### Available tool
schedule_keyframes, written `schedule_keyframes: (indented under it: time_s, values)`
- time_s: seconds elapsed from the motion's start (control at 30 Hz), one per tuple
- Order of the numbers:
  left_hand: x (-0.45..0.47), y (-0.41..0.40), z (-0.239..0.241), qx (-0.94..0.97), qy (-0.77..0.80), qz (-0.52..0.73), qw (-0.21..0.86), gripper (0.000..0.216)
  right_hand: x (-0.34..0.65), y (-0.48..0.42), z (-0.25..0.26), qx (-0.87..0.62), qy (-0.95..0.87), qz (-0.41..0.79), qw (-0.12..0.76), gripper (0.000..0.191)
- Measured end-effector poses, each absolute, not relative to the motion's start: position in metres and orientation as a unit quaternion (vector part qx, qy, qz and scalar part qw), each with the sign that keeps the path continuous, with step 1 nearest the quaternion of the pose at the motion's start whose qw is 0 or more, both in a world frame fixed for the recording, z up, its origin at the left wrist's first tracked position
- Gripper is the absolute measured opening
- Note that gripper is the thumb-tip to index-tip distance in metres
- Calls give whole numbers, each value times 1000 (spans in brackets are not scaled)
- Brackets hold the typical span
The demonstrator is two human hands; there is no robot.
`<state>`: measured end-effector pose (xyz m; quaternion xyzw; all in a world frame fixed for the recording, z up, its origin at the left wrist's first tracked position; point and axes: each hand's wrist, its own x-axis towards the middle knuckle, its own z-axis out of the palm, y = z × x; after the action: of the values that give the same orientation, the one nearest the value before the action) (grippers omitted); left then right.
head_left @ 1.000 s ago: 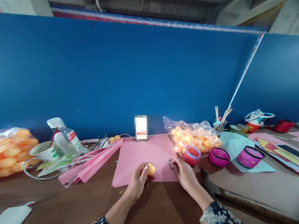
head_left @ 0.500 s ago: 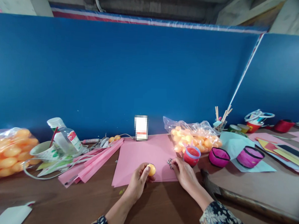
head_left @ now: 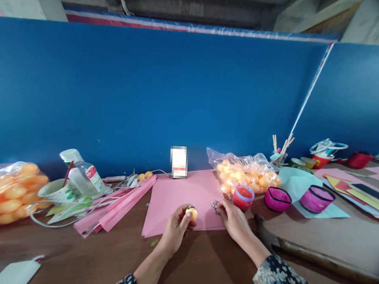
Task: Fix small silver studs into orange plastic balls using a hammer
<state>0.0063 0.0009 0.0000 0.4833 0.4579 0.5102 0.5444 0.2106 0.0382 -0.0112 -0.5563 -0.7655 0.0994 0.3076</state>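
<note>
Just above the front part of the pink paper (head_left: pixel 187 192), my left hand (head_left: pixel 175 228) is closed round a small yellow-orange ball (head_left: pixel 192 215), thumb on its near side. A dark, speckled patch shows along the ball's top. My right hand (head_left: pixel 235 220) pinches a small silvery cluster (head_left: pixel 215 207) that looks like beads or metal bits; its exact kind is too small to tell. Right beside that hand stands a red cup (head_left: pixel 243 198) with a pale violet rim. The two hands are apart.
Bags of orange balls lie at left (head_left: pixel 10 196) and behind the cup (head_left: pixel 257 179). A hammer (head_left: pixel 311 250) lies by my right forearm. Two magenta fabric bowls (head_left: pixel 278 200) sit at right. Pink strips (head_left: pixel 122 204), a cable and a bottle (head_left: pixel 88 175) occupy the left. A blue partition (head_left: pixel 166 94) rises behind.
The ball has turned in my left hand, so more of its dark speckled patch shows on top. My right hand and the silvery cluster have hardly moved.
</note>
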Motion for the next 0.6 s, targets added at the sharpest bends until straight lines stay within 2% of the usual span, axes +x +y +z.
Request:
schedule_keyframes:
  time_s: [0.6]
  values:
    - [5, 1, -1, 491, 459, 503, 543, 39, 211, 38, -10, -559, -766, 100, 301, 14]
